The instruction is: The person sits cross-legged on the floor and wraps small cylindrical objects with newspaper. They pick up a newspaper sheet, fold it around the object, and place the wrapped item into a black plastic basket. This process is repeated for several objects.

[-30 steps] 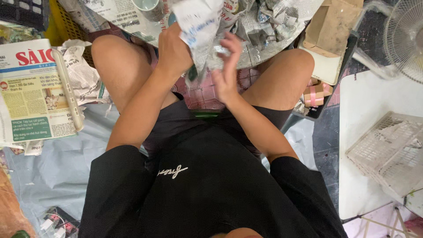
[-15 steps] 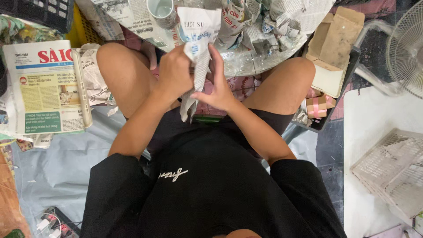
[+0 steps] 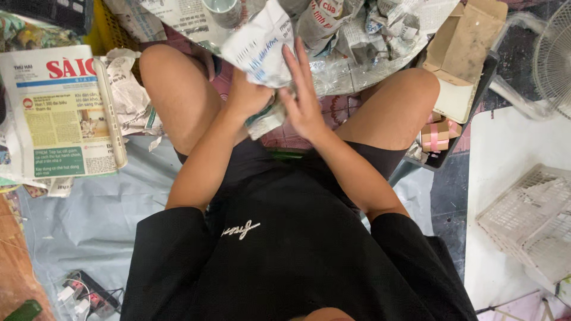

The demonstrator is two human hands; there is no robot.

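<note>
Right now your left hand [image 3: 247, 98] has its grip closed around a crumpled sheet of newspaper [image 3: 262, 50], which is bundled about something you cannot make out, held up between your bare knees and just above your lap. Your right hand [image 3: 303, 101] lies flat against the bundle's right side, fingers [image 3: 297, 62] straight and spread, pressing the paper rather than clasping it; its grip is wide. Beyond the bundle, a heap of paper-wrapped pieces [image 3: 357, 35] lies on a clear plastic sheet, with a pale cup [image 3: 223, 9] at the top edge. To your left, a folded newspaper stack [image 3: 59, 113] sits on the floor. To your right, an open cardboard box [image 3: 464, 47] stands near a white wire basket [image 3: 529, 220], and a fan [image 3: 553, 53] shows at the far right edge.
</note>
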